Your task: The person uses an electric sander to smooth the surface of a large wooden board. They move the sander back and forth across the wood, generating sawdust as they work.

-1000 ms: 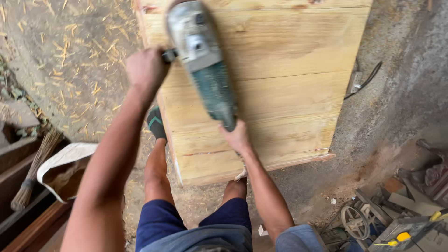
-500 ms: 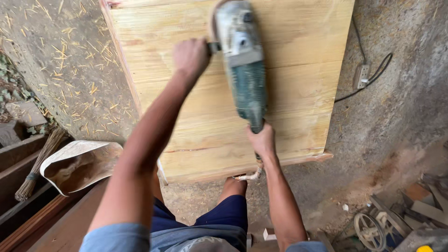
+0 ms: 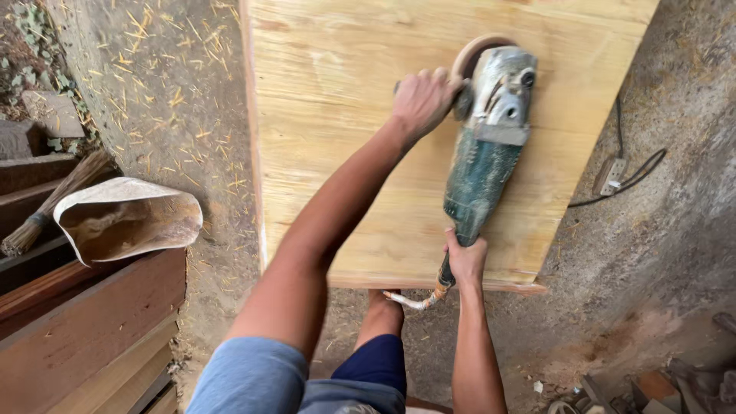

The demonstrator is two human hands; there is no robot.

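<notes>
Dusty ground strewn with wood shavings surrounds a pale wooden panel (image 3: 345, 153), on which a green grinder (image 3: 483, 153) rests, its long body running from the near edge up to the disc at the far end. Left hand (image 3: 420, 101) fingers curl around the side handle; right hand (image 3: 465, 259) grips the rear end by the cord. An open sack (image 3: 126, 218) and broom (image 3: 50, 207) lie left, a power strip (image 3: 611, 176) right.

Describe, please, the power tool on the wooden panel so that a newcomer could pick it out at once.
Start at the big pale wooden panel lying on the dirt floor. On its right half lies a long angle grinder, with the left hand on its side handle and the right hand at its tail. Its dusty green body and grey metal head set it apart.
</notes>
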